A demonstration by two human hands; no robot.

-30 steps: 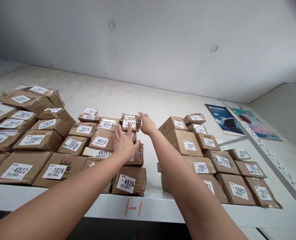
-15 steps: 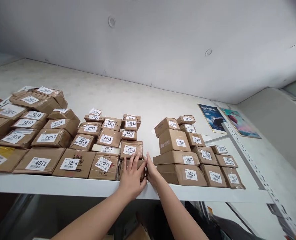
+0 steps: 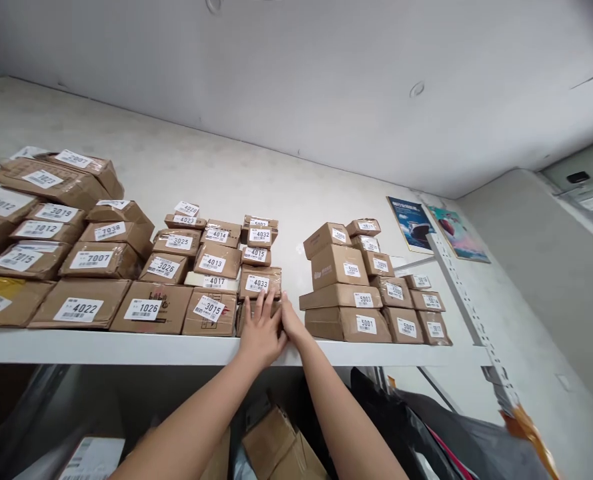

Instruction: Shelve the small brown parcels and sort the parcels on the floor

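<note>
My left hand (image 3: 261, 331) lies against the front of a small cardboard box (image 3: 242, 319) at the bottom of a stack, its fingers spread and covering most of the box. Flat along that stack's right side is my right hand (image 3: 292, 320), fingers stretched out and close to the left fingertips. Directly above the hands sits the box labelled 4033 (image 3: 259, 283), with the boxes 4015 (image 3: 255, 256) and 4032 (image 3: 259, 236) higher up. To the left, touching or nearly so, stands the box 3015 (image 3: 209, 312).
A white shelf (image 3: 126, 345) bears several stacks of labelled boxes. Right of my hands, beyond a gap, stands a stack with box 5001 (image 3: 349, 325) at its bottom. A perforated post (image 3: 461, 293) rises at the right. Below are cardboard parcels (image 3: 271, 437) and black bags (image 3: 391, 413).
The view has shifted, so the shelf sits higher in the picture and more of the space below it shows. Both hands stay on the same box, with little visible movement against it.
</note>
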